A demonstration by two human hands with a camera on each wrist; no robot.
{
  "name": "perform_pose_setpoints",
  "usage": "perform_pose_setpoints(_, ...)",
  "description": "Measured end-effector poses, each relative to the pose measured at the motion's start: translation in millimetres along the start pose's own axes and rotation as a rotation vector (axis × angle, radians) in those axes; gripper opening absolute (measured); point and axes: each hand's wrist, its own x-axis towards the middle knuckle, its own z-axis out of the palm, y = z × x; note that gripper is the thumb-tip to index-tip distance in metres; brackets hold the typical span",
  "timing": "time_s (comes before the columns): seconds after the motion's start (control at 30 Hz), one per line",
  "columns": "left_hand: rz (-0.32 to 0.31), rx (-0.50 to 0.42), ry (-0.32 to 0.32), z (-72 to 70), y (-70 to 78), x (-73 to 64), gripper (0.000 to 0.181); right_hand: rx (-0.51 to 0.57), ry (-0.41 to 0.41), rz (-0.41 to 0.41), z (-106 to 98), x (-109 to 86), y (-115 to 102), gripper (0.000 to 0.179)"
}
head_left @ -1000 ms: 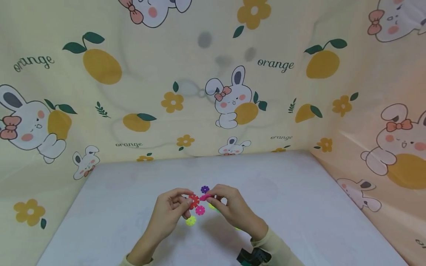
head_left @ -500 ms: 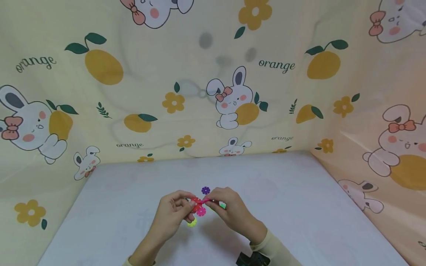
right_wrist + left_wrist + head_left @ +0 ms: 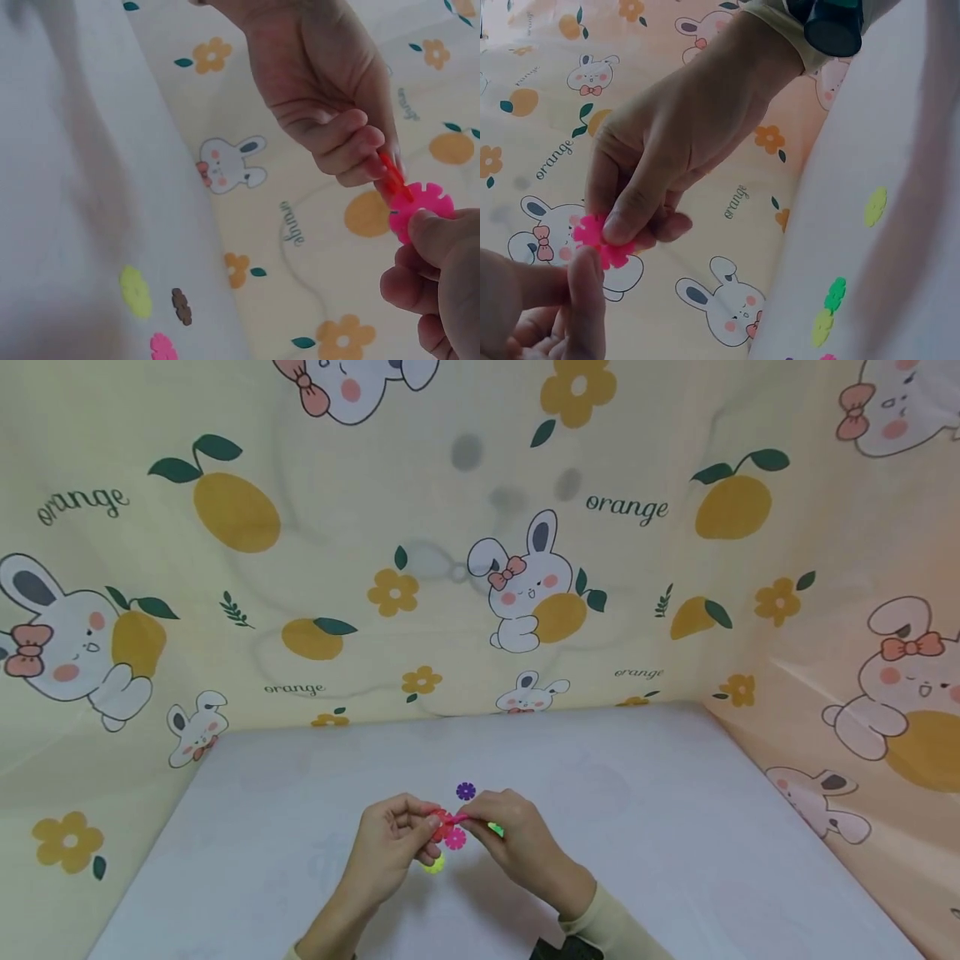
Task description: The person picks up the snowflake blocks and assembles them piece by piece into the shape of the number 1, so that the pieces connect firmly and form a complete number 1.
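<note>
My left hand (image 3: 386, 847) pinches a red notched plastic disc (image 3: 441, 823) between thumb and fingers. Opposite it, my right hand (image 3: 525, 843) pinches a pink notched disc (image 3: 427, 201) by its edge. Both hands are raised over the table, fingertips close together. In the right wrist view the red disc (image 3: 391, 177) stands edge-on, its end meeting the pink disc's notched rim at an angle. The left wrist view shows the pink disc (image 3: 592, 231) broad side on, with the right thumb over it; the red disc is mostly hidden there.
On the white table (image 3: 300, 777) below lie loose discs: purple (image 3: 466, 791), pink (image 3: 455, 838), yellow (image 3: 435, 863) and green (image 3: 497, 829). The right wrist view adds a brown disc (image 3: 181, 306). A printed cloth (image 3: 360, 527) walls the table's back and sides.
The pink disc has moved left and slightly down to the red disc's edge, from a small gap one second ago to meeting it. Both hands keep their pinch.
</note>
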Motion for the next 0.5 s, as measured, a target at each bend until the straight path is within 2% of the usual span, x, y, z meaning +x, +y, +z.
perform_pose_setpoints(0.3,-0.069,-0.017,0.040,0.8,-2.2,1.8,0.019,-0.055,0.021,-0.035,4.7,-1.9,0.0,0.006)
perform_pose_setpoints(0.5,-0.055,-0.029,0.010,-1.3,-3.8,3.5,0.024,-0.040,0.000,-0.014,4.2,-1.3,1.2,0.007)
